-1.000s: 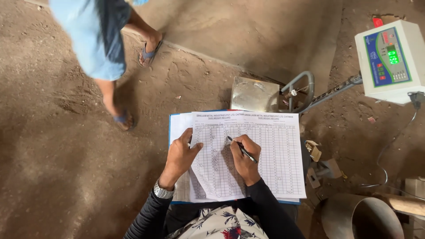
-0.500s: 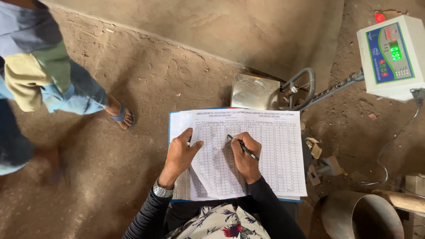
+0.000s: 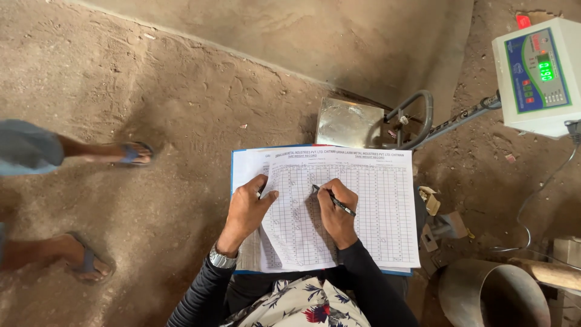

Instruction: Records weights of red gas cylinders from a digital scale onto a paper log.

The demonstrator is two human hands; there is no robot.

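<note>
A printed table sheet (image 3: 375,206) lies on a blue clipboard (image 3: 232,175) across my lap. My right hand (image 3: 336,212) is shut on a black pen (image 3: 333,200), whose tip touches the upper middle of the sheet. My left hand (image 3: 248,209) rests flat on the sheet's left part, fingers spread, thumb pointing right. A metal watch (image 3: 221,260) sits on my left wrist. Both arms wear dark sleeves.
A weighing scale's steel platform (image 3: 348,123) lies on the dirt floor just beyond the clipboard, its white display box (image 3: 537,72) on a pole at upper right. A metal pipe end (image 3: 493,297) sits lower right. Another person's sandalled feet (image 3: 133,154) are at left.
The other person has walked across to the left and nearer. My hands and the pen have hardly moved on the sheet.
</note>
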